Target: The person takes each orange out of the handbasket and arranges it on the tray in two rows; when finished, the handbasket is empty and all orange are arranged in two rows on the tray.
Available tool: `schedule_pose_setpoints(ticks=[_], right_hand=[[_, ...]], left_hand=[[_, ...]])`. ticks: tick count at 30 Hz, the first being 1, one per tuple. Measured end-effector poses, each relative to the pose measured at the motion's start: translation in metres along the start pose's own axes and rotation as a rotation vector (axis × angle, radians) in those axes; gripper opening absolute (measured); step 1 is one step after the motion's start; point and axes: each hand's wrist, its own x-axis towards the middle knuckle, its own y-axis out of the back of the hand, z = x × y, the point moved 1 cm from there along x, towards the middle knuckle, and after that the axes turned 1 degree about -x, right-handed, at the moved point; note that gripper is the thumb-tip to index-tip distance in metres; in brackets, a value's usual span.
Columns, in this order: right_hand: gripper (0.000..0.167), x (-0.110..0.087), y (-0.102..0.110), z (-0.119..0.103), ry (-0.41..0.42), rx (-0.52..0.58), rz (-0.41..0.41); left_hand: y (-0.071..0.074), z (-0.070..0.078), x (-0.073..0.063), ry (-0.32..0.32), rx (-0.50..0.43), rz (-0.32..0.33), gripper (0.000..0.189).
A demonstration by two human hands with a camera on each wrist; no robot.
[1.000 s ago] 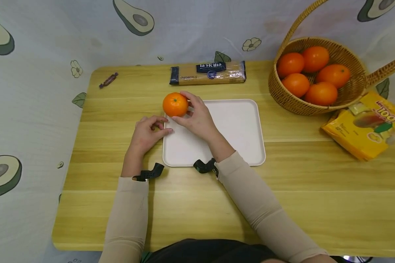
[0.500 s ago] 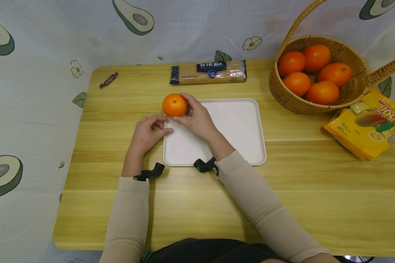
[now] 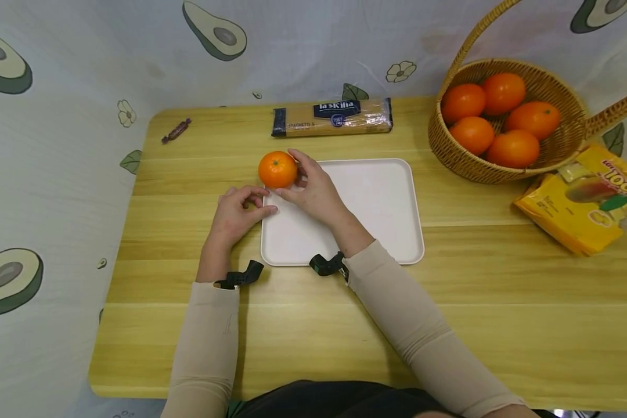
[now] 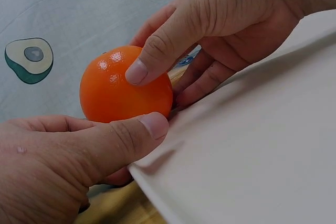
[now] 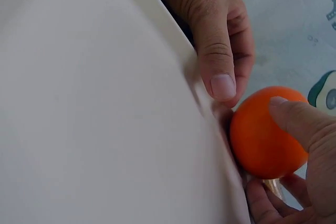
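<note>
At the far left corner of the white tray [image 3: 368, 215], my right hand [image 3: 316, 194] grips an orange [image 3: 277, 169] between thumb and fingers. In the left wrist view the right thumb presses on the near side of the orange [image 4: 113, 98]. My left hand [image 3: 237, 213] lies at the tray's left edge, its fingers loosely bent. Its thumb [image 4: 155, 124] reaches over the rim, close in front of the orange, and casts a shadow on the tray. The right wrist view shows the left hand [image 5: 218, 51] beside the rim, with some fingers hidden behind the thumb.
A pack of spaghetti [image 3: 331, 117] lies behind the tray on the wooden table [image 3: 313, 325]. A wrapped candy [image 3: 176, 131] is at the back left. At the right stand a tall-handled wicker basket [image 3: 467, 165] with several oranges and a yellow snack bag [image 3: 575, 215].
The right hand and the orange have come down slightly toward the tray corner. My left hand stays at the tray's left edge.
</note>
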Motion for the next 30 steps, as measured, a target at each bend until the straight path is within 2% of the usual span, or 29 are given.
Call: schedule_pose_setpoints(ticks=[7,15,22,30], right_hand=[[0.091,-0.003,0.001,-0.004,-0.007,-0.015,0.009],[0.091,-0.016,0.023,-0.018,0.019,-0.160,0.060],[0.090,-0.036,0.065,-0.022,0.027,-0.273,0.112],[0.085,-0.066,0.137,-0.011,-0.009,-0.455,0.142]], left_hand=[[0.000,0.000,-0.002,-0.005,-0.013,0.003,0.034],[-0.001,0.001,-0.001,-0.010,-0.022,0.004,0.035],[-0.001,0.001,-0.002,0.001,-0.030,0.008,0.034],[0.000,-0.001,-0.002,-0.013,-0.048,0.005,0.034]])
